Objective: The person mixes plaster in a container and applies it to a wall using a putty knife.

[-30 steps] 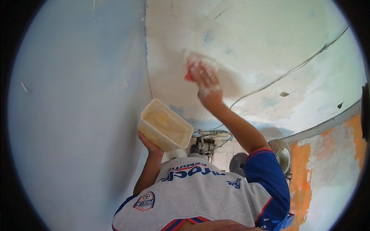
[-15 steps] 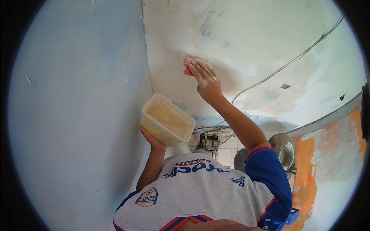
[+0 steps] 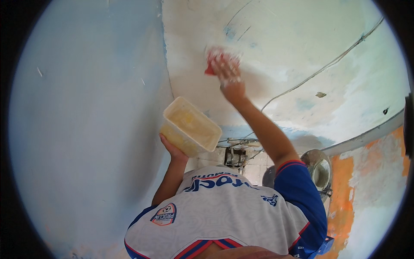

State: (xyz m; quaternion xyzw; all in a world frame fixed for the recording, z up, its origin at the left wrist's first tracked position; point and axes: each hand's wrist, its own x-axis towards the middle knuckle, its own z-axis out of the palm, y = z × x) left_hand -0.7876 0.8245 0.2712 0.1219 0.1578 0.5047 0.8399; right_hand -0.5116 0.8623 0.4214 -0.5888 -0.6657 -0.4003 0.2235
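My left hand [image 3: 174, 150] grips a rectangular, off-white plastic tub [image 3: 169, 131] from below and the side. The tub is tilted, and pale cream residue with a yellowish patch coats its inside. Further up, my right hand [image 3: 230, 83] presses a flat red putty spreader [image 3: 212, 68] smeared with white paste against the patchy pale wall [image 3: 284, 52]. Motion blurs the fingers and the spreader. White paste also marks the back of that hand.
A light blue wall [image 3: 86, 108] rises close on the left and meets the pale wall at a corner. A cable [image 3: 310, 80] runs across the pale surface. Round metal basins [image 3: 321, 172] stand low on the right, beside an orange-patched wall [image 3: 343, 190].
My right hand has moved up the wall with the red spreader. The tub in my left hand has shifted slightly up and to the right.
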